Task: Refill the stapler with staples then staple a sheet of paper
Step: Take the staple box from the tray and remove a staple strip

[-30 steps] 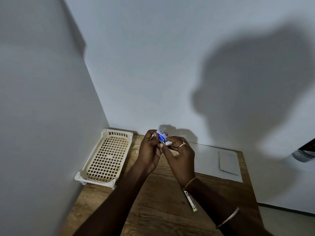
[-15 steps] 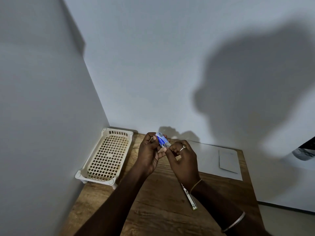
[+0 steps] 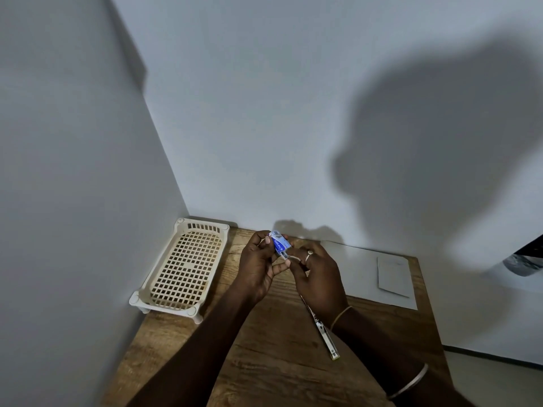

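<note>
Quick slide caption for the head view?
Both hands, left hand and right hand, open a small blue staple box above the wooden table.

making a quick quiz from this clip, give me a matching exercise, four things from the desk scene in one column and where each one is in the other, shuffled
Things:
1. staple box
2. basket
3. stapler
4. sheet of paper

Places:
A. open on the table, partly under the right forearm
B. flat at the table's far right
C. between both hands, above the table
D. table's far left corner, by the wall

Pairs: 1-C, 2-D, 3-A, 4-B
</note>
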`<state>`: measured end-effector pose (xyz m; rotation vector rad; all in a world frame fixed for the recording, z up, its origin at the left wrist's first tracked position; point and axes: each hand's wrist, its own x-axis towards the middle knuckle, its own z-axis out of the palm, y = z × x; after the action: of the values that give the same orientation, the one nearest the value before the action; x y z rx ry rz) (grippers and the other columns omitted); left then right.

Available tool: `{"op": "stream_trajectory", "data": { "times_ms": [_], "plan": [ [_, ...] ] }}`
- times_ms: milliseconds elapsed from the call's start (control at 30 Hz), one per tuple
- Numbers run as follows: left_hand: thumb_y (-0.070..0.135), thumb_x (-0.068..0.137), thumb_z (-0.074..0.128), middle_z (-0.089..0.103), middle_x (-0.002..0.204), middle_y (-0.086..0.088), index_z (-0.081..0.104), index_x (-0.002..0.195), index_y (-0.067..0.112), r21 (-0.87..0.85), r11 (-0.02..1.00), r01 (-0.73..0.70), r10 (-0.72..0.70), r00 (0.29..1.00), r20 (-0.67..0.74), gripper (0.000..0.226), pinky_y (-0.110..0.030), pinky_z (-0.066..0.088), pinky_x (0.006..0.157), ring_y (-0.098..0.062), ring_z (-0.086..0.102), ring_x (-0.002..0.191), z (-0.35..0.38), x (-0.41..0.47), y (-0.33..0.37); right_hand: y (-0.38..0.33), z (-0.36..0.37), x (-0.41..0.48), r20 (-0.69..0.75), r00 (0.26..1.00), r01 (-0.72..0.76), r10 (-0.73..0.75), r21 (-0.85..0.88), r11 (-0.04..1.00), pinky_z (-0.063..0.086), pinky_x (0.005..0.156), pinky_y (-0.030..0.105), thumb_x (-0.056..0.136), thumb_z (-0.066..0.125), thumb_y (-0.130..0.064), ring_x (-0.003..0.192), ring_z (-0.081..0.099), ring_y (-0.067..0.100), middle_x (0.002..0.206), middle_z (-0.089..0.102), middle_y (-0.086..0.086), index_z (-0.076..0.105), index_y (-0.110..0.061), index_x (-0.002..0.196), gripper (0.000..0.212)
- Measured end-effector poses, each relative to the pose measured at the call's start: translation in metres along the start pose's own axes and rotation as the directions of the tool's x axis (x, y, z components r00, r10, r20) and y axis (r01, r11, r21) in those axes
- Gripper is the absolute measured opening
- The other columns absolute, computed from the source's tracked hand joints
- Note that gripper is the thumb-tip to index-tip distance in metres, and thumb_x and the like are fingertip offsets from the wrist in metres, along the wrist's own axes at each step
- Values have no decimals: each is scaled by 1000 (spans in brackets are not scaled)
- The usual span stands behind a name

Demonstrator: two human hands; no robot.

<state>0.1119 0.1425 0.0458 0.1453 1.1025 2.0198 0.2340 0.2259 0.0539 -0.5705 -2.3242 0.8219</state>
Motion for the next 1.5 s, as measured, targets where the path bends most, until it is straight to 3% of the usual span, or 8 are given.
{"op": "stream_trajectory", "data": {
  "times_ms": [200, 333, 567, 767, 900, 1167, 1300, 1500],
  "plan": [
    [10, 105, 53, 76, 109, -14, 68, 103, 15, 34, 999, 24, -23, 999, -23, 17, -35, 61, 56, -30, 77, 95, -5, 1, -2, 1, -8, 3, 145, 989, 40, -18, -149, 988, 55, 73, 41, 97, 60, -27, 89, 64, 21, 105, 60, 1, 74, -24, 112, 21],
    [4, 104, 52, 76, 108, -16, 69, 104, 15, 64, 997, 38, -36, 998, -42, 21, -39, 62, 60, -28, 77, 88, -7, 2, -3, 2, -9, 4, 110, 994, -11, 22, -105, 994, 53, 71, 37, 94, 64, -21, 83, 63, 18, 97, 60, -1, 76, -22, 97, 13],
    [6, 102, 55, 78, 106, -11, 71, 98, 17, 99, 995, 19, -16, 999, -28, 19, -41, 63, 63, -25, 78, 88, -5, 1, -4, 0, -4, 10, 73, 987, -137, 143, -76, 988, 50, 72, 35, 96, 62, -28, 78, 60, 13, 84, 64, -2, 76, -20, 95, 16],
    [7, 106, 50, 76, 113, -13, 70, 92, 21, 128, 992, 23, -20, 999, -27, 28, -38, 61, 61, -25, 77, 93, -7, 1, -9, -3, -2, 15, 72, 961, -258, 268, -123, 958, 43, 66, 23, 86, 70, -31, 68, 59, 6, 82, 67, -8, 78, -22, 87, 13],
    [1, 104, 50, 77, 112, -11, 74, 85, 27, 144, 989, 23, -19, 999, -30, 40, -36, 60, 61, -24, 76, 93, -8, 1, -12, -4, 1, 15, 75, 944, -313, 321, -100, 945, 46, 66, 24, 83, 74, -30, 68, 62, 7, 84, 70, -6, 79, -20, 89, 12],
    [-1, 102, 54, 76, 117, -11, 66, 98, 18, 158, 987, 20, -16, 1000, -26, 22, -39, 61, 67, -27, 75, 98, -13, 0, -17, -1, 8, 13, 49, 922, -382, 385, -53, 923, 41, 63, 22, 79, 77, -30, 72, 64, 7, 80, 71, -7, 80, -20, 84, 12],
    [4, 102, 55, 75, 121, -13, 62, 106, 12, 179, 984, 9, -6, 1000, -15, 11, -41, 62, 72, -28, 75, 100, -15, 1, -20, -2, 10, 14, 51, 925, -373, 376, -67, 925, 50, 63, 29, 74, 75, -30, 68, 64, 10, 76, 70, -5, 76, -21, 76, 9],
    [0, 103, 52, 76, 119, -13, 64, 107, 11, 175, 984, 42, -35, 998, -45, 17, -39, 61, 68, -28, 75, 100, -17, 3, -19, 0, 9, 11, 57, 951, -292, 305, -172, 941, 51, 63, 31, 77, 69, -33, 69, 64, 15, 76, 68, -3, 72, -21, 76, 13]
  ]
}}
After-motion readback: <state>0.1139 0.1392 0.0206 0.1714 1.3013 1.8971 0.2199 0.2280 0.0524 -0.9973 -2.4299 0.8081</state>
